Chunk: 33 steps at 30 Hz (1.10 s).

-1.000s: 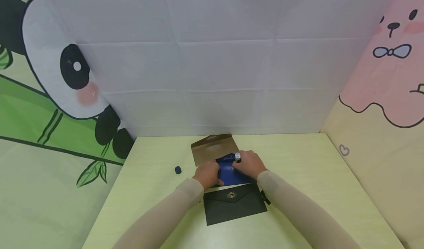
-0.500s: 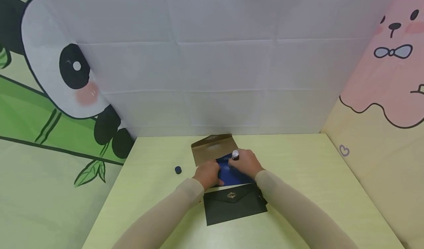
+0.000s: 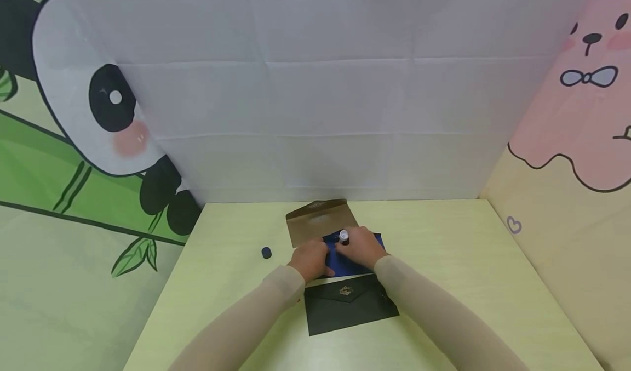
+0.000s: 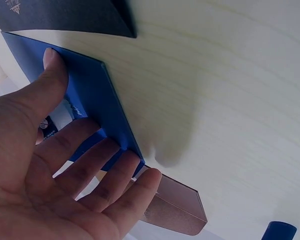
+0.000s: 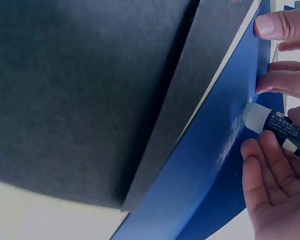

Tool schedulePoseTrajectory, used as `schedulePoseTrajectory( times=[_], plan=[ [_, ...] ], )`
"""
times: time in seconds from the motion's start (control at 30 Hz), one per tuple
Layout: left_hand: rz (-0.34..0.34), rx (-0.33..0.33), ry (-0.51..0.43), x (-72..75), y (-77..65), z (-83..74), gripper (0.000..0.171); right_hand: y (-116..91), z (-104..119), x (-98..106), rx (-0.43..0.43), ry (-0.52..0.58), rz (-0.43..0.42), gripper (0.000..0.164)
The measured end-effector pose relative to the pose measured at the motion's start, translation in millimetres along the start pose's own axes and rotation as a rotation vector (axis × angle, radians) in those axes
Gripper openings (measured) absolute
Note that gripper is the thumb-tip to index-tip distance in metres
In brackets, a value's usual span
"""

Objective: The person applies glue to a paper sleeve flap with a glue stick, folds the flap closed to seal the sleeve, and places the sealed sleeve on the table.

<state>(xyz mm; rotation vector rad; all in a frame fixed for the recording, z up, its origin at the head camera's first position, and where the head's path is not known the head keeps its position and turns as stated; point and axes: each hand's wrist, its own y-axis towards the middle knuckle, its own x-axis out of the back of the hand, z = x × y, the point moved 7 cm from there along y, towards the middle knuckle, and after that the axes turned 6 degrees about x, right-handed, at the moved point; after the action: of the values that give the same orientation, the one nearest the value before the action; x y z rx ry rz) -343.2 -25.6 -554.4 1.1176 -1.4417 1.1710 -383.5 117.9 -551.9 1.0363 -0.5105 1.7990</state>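
Observation:
A blue envelope (image 3: 351,268) lies in the middle of the table with its flap unfolded. My left hand (image 3: 309,258) presses on its left side; in the left wrist view the thumb and fingers (image 4: 117,172) are spread over the blue paper, fairly straight. A glue stick (image 5: 282,129) is pinched in my right hand (image 3: 362,247). Its white tip meets the envelope close to the flap's fold, beside a whitish smear of glue (image 5: 231,142). The right forearm hides part of the blue envelope's right side in the head view.
Nearer to me lies a black envelope (image 3: 350,309) with a gold emblem, its right end partly under the right sleeve. Behind the blue one is a brown envelope (image 3: 320,227), flap raised. The dark blue cap (image 3: 266,252) stands left of the hands. White cloth (image 3: 335,163) backs the table.
My right hand has moved the glue stick leftward along the blue envelope, toward my left hand, uncovering its right corner. The left hand has stayed in place.

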Motion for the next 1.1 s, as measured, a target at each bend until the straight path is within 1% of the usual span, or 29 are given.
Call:
schedulePoseTrajectory(
  times=[0.13, 0.3, 0.57, 0.83, 0.97, 1.03, 1.1],
  plan=[
    [-0.001, 0.0, -0.005, -0.2, 0.6, 0.8, 0.055, -1, -6, 3, -0.017, -0.013, -0.007, 0.021],
    [-0.001, -0.004, -0.009, -1.4, 1.4, 1.0, 0.057, -4, -13, 9, -0.013, -0.012, -0.025, 0.02],
    [-0.001, -0.014, 0.004, -3.3, 2.1, 0.6, 0.057, -11, -25, 17, -0.06, -0.018, -0.017, 0.021],
    [-0.013, -0.02, 0.015, -3.4, 2.4, 0.9, 0.057, -16, -32, 22, -0.084, -0.008, -0.017, 0.021],
    [-0.006, -0.02, 0.015, -3.1, 1.7, 0.1, 0.058, -17, -38, 23, -0.104, 0.026, -0.049, 0.02],
    [-0.004, -0.016, 0.015, -3.4, 1.7, 0.4, 0.059, -19, -43, 24, -0.122, 0.078, -0.084, 0.02],
    [-0.004, -0.011, 0.015, -4.1, 1.9, 1.1, 0.059, -22, -48, 27, -0.142, 0.153, -0.127, 0.02]
  ],
)
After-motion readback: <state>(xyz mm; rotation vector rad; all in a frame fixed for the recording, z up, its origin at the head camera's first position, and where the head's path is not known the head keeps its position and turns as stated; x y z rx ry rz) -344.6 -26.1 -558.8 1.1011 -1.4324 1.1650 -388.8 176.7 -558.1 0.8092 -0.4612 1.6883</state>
